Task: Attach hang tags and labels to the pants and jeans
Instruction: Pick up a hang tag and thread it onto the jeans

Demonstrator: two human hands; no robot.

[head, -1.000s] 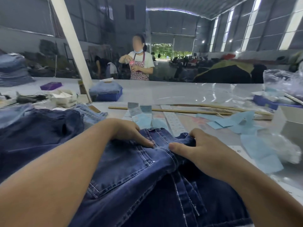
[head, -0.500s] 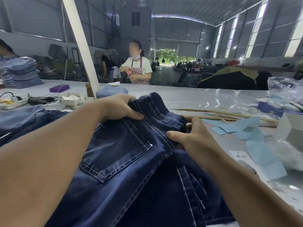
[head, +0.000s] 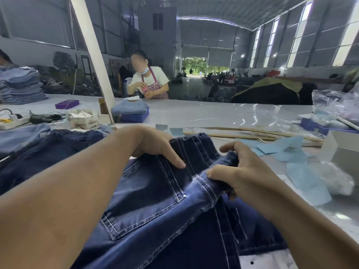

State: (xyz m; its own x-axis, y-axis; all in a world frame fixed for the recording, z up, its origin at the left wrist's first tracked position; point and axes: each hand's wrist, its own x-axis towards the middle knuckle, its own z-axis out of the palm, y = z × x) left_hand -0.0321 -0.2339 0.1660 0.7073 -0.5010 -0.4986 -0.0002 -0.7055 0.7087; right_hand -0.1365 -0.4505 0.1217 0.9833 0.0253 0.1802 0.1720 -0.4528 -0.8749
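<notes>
Both hands are on the dark jeans (head: 155, 200), which lie in the middle of the grey surface (head: 223, 115) with a back pocket facing up. Left hand (head: 155, 146), at about 11 o'clock from the pocket, curls over the bunched waistband with its thumb pressed on the denim. Right hand (head: 239, 171), at about 2 o'clock, pinches the waistband edge between thumb and curled fingers. I judge that the two hands hold the waistband up and stretched so that a tag or label can be fixed there, but no tag is in either hand.

Light blue paper labels (head: 291, 152) lie at 3 o'clock from the jeans, close for reaching. Thin wooden sticks (head: 252, 133) lie beyond them. A stack of folded jeans (head: 21, 86) stands at 10 o'clock, far away.

The fingers under the cloth are hidden. The jeans legs are cut off by the lower edge, and the print on the labels is too small to read.
</notes>
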